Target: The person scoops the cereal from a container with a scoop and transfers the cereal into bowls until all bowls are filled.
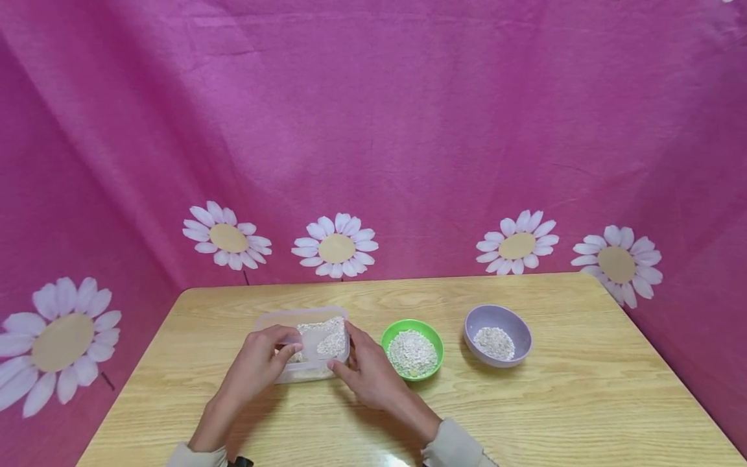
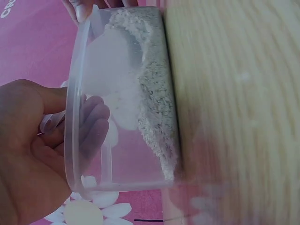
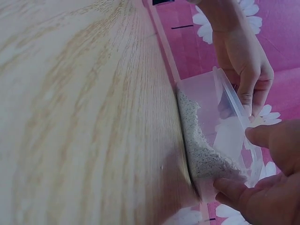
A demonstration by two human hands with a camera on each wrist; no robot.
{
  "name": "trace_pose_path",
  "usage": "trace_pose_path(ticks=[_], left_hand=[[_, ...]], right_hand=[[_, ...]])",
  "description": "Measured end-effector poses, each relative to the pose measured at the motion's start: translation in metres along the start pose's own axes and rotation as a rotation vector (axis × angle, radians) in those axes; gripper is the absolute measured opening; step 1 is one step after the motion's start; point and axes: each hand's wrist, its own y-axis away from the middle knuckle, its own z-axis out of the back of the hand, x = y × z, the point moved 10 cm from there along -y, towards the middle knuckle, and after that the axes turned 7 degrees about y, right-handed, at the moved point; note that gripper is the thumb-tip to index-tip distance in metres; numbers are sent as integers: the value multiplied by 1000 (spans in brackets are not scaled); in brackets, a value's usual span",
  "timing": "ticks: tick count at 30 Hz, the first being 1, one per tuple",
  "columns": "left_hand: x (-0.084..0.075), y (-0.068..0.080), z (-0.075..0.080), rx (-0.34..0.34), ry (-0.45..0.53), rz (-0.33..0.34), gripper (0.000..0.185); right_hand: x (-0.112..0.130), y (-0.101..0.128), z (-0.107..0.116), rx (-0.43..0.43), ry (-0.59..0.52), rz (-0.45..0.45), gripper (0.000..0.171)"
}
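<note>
A clear plastic container (image 1: 312,374) holding pale oat flakes (image 2: 157,93) sits on the left half of the table, the flakes heaped unevenly along its bottom. My left hand (image 1: 259,357) is over the container's left part, its fingers dipping inside the rim. Between its thumb and fingers it pinches a translucent plastic scoop-like piece (image 2: 55,123), whose far part reaches toward the oats. My right hand (image 1: 370,370) grips the container's right end, thumb at the front rim and fingers along the side wall (image 3: 208,185).
Just right of my right hand stands a green bowl (image 1: 440,350) with oat flakes in it. Farther right is a purple bowl (image 1: 475,321) with a smaller heap of oats. A pink cloth (image 1: 408,130) with daisies hangs behind the wooden table (image 1: 583,389).
</note>
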Motion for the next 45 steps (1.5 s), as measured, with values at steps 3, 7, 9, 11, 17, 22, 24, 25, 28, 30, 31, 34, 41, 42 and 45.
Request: trace_pose_path(ticks=[3,7,9,11,17,22,24,25,28,30,31,34,41,42,45], left_hand=[[0,0,-1,-15,5,9,11],[3,1,-1,-8,23,27,11],[5,1,-1,-4,35,29,10],[6,2,-1,-1,43,27,10],[9,2,6,-12,49,40,13],[15,4,24,-58,82,79,16],[19,5,32,-85,98,92,16],[22,5,36,-98,110,100,16],[30,6,46,-134,140,122,16],[34,7,52,-157,158,132,16],[36,8,55,-168,165,137,16],[40,10,64,-198,185,147,16],[41,13,72,-250,257,149,15],[40,13,72,-254,266,148,15],[38,13,73,-263,274,148,15]], right_hand=[[-1,0,1,0,0,-1,80],[-2,0,0,7,-13,-1,80],[-2,0,-1,9,-25,-1,80],[-2,0,-2,13,-36,-4,80],[0,0,4,-10,0,-2,85],[7,1,16,-44,23,4,91],[9,2,18,-41,-3,2,93],[9,2,19,-37,-21,1,93],[11,3,22,-28,-73,0,94],[11,3,24,-29,-85,-5,95],[12,3,25,-33,-84,-5,95],[12,4,28,-39,-80,-10,96],[10,6,40,-54,-73,-18,94],[9,7,42,-57,-71,-22,93],[4,13,49,-73,-55,-33,92]])
